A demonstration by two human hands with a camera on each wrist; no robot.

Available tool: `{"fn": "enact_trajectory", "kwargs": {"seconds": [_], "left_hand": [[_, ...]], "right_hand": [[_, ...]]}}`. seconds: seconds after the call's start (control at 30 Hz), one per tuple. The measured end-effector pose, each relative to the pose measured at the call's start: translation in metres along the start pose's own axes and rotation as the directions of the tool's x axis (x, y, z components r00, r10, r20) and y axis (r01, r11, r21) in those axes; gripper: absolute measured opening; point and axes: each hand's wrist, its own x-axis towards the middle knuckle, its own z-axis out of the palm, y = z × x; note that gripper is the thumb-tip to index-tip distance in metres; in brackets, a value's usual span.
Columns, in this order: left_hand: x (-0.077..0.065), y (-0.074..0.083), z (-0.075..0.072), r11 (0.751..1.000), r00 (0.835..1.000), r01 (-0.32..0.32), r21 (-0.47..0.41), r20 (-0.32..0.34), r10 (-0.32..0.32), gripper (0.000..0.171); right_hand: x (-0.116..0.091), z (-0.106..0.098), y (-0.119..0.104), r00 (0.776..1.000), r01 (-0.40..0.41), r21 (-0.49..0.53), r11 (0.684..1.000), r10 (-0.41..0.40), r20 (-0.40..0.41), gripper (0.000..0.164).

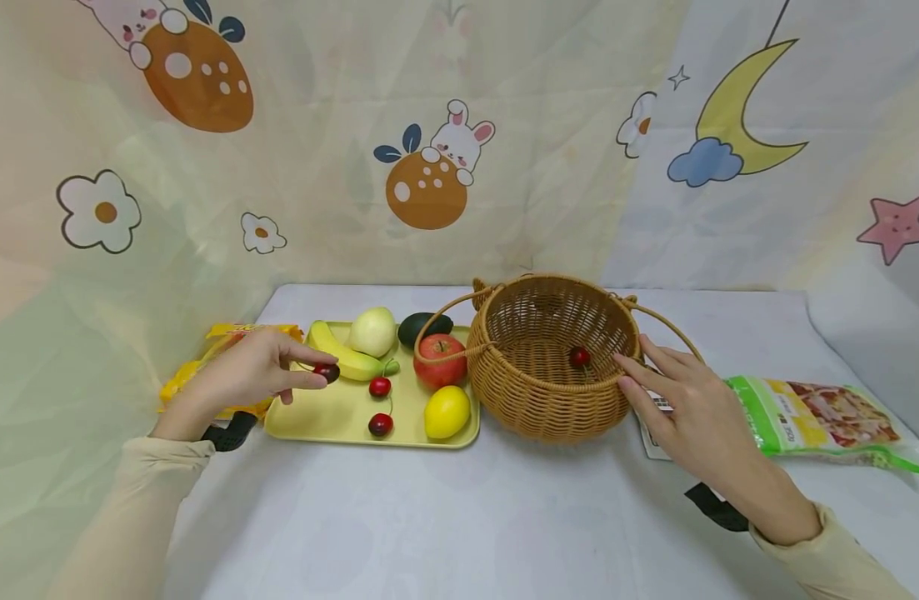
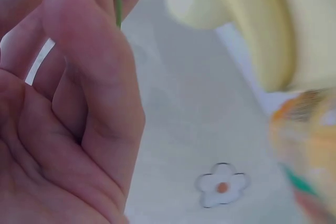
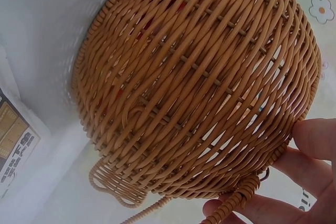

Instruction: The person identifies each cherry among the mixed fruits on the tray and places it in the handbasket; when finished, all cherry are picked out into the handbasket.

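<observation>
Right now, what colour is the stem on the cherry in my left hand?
Green; the stem shows best in the left wrist view.

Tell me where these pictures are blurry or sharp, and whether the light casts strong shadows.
Left wrist view: the yellow-orange packet is plainly blurred; right wrist view: the weave of the basket looks crisp; head view: the light is soft, with only faint, soft-edged shadows on the white table.

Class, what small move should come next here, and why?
Probably carry the pinched cherry to the wicker basket: the left hand holds it over the yellow tray, another cherry lies inside the basket, and the right hand touches the basket.
</observation>
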Motion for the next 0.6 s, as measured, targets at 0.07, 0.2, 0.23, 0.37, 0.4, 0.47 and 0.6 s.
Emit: {"fn": "enact_trajectory", "kwargs": {"seconds": [0.07, 0.2, 0.23, 0.37, 0.4, 0.47, 0.6], "left_hand": [[0.005, 0.01, -0.008, 1.0, 1.0, -0.014, 0.021, 0.01, 0.014, 0.042], [0.023, 0.032, -0.015, 0.997, 0.997, -0.066, 0.036, 0.053, 0.064, 0.039], [0.029, 0.038, -0.015, 0.996, 0.995, -0.081, 0.041, 0.065, 0.078, 0.038], [0.053, 0.063, -0.016, 0.987, 0.981, -0.153, 0.056, 0.127, 0.145, 0.037], [0.059, 0.07, -0.016, 0.983, 0.976, -0.173, 0.058, 0.142, 0.164, 0.036], [0.071, 0.083, -0.017, 0.974, 0.963, -0.218, 0.057, 0.174, 0.205, 0.036], [0.089, 0.109, -0.02, 0.959, 0.937, -0.28, 0.039, 0.229, 0.264, 0.033]], "right_hand": [[0.0, 0.0, 0.0, 1.0, -0.003, 0.002, 1.0, 0.003, 0.0, 0.037], [0.0, -0.001, 0.001, 1.0, -0.002, 0.003, 1.0, 0.002, -0.001, 0.037], [0.0, -0.001, 0.001, 1.0, -0.001, 0.003, 1.0, 0.001, -0.001, 0.037], [0.0, -0.001, 0.001, 1.0, 0.002, 0.004, 1.0, -0.002, 0.001, 0.037], [0.001, 0.0, 0.001, 1.0, 0.003, 0.004, 1.0, -0.003, 0.002, 0.037], [0.001, 0.0, 0.001, 1.0, 0.002, 0.005, 1.0, -0.002, 0.005, 0.037], [0.001, 0.0, 0.0, 1.0, -0.002, -0.004, 1.0, 0.002, 0.015, 0.036]]}}
